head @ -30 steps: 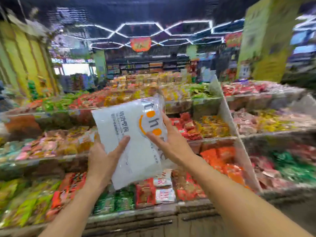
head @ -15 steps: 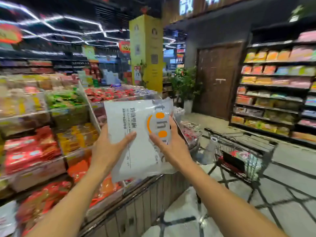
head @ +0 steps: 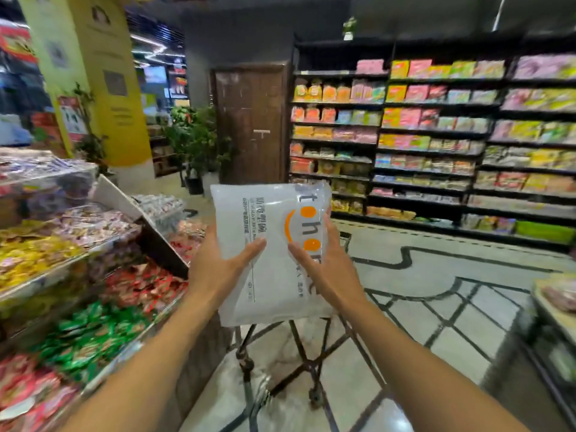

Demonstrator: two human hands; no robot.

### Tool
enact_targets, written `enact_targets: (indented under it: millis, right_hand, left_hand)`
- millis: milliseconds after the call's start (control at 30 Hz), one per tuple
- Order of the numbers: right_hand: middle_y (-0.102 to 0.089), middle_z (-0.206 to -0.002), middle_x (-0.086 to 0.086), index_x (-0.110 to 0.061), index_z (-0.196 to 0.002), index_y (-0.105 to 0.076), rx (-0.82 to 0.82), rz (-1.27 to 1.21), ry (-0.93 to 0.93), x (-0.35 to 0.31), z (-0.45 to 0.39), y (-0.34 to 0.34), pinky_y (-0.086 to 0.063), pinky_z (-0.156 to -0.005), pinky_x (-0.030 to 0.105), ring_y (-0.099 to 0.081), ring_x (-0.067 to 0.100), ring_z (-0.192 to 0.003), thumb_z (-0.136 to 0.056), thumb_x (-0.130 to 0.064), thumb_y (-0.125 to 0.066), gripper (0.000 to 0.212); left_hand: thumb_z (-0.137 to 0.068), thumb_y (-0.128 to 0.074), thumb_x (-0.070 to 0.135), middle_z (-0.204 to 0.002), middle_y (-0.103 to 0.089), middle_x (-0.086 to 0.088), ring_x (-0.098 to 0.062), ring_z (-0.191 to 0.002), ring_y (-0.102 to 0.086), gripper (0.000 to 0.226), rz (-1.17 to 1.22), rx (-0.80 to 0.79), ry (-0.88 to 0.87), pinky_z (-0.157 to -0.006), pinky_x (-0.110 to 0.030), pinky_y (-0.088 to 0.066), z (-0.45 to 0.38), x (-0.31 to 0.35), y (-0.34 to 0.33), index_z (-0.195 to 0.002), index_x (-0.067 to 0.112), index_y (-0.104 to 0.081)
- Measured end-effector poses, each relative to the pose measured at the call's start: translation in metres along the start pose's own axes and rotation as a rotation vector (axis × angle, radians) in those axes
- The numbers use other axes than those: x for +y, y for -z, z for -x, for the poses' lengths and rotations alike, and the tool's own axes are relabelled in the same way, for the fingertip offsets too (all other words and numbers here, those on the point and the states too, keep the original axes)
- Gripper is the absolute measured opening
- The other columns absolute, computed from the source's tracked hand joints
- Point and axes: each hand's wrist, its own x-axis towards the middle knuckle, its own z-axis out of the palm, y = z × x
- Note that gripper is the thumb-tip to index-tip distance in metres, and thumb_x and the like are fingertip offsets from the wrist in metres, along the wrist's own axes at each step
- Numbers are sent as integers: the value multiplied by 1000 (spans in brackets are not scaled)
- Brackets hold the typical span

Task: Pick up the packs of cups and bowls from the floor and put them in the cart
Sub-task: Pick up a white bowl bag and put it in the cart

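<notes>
Clear plastic wraps the pack held up at chest height, both hands closed on it: the left hand grips its left side, the right hand its right, thumbs across the printed front. So the pick-up of this pack is done, and the drop is what remains. The cart stands on the floor right behind and below the pack (only its lower frame and wheels show, so its contents cannot be told). No other packs on the floor are in view.
</notes>
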Motion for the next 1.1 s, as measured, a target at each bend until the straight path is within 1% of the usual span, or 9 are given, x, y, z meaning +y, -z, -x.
enact_targets:
  millis: [100, 200, 367, 433, 567, 700, 833, 967, 1100]
  right_hand:
    - [-62, -141, -17, -49, -160, -6, 55, 54, -44, 40, -62, 14, -55, -99, 50, -66, 12, -121, -79, -86, -59, 104]
    - [-65, -138, -17, -49, -160, -6, 63, 93, -84, 75, -122, 28, -57, -97, 52, -68, 14, -118, -77, -88, -58, 105]
    - [-63, -114, -31, -47, -162, -4, 90, 108, -143, 138, -196, 48, -55, -89, 37, -67, 5, -104, -81, -82, -61, 104]
    - [-60, -105, -31, -45, -162, -7, 91, 112, -165, 164, -219, 54, -57, -89, 38, -66, 6, -98, -82, -79, -61, 102]
    - [-62, -117, -22, -47, -160, -9, 82, 112, -233, 226, -262, 65, -57, -96, 49, -69, 16, -112, -81, -81, -59, 100]
    - [-65, -135, -14, -50, -159, -6, 63, 113, -260, 291, -313, 78, -56, -97, 54, -68, 20, -117, -73, -90, -53, 106]
    - [-65, -132, -19, -49, -160, -8, 4, 86, -227, 352, -372, 95, -56, -99, 51, -68, 14, -116, -80, -84, -59, 101]
    - [-60, -145, -16, -55, -158, -7, -50, 78, -248, 407, -429, 105, -53, -103, 56, -64, 18, -126, -73, -93, -57, 106]
    - [-62, -142, -13, -54, -158, -7, -132, 83, -258, 448, -474, 100, -54, -103, 52, -65, 18, -123, -74, -92, -55, 104]
  left_hand:
    - [-73, -87, 56, -111, -75, 17, -5, -100, -73, 65, 84, -66, 18, -89, -36, -59, -62, -12, -54, -129, 35, -60]
    - [-66, -83, 71, -116, -76, 15, -10, -103, -74, 75, 118, -105, 47, -92, -48, -60, -123, -29, -106, -131, 40, -59]
    - [-74, -83, 62, -109, -72, 18, -13, -103, -72, 72, 59, -144, 48, -94, -43, -57, -196, -42, -185, -133, 32, -57]
    - [-78, -83, 57, -109, -70, 16, -14, -103, -70, 70, 39, -161, 64, -90, -38, -55, -219, -49, -215, -136, 30, -54]
    - [-75, -85, 55, -104, -69, 21, -5, -97, -69, 69, 39, -177, 110, -84, -36, -57, -259, -72, -281, -133, 28, -57]
    - [-77, -84, 54, -98, -65, 25, 5, -89, -63, 61, 31, -178, 140, -68, -22, -48, -297, -92, -348, -125, 32, -55]
    - [-73, -85, 59, -102, -71, 17, -10, -93, -73, 61, 54, -163, 210, -76, -35, -60, -334, -107, -413, -119, 33, -55]
    - [-61, -84, 70, -106, -76, 8, -16, -93, -76, 73, 62, -110, 256, -84, -49, -62, -370, -124, -467, -118, 31, -59]
    - [-69, -84, 68, -106, -75, 11, -14, -93, -75, 67, 30, -85, 299, -79, -43, -63, -399, -148, -501, -120, 33, -58]
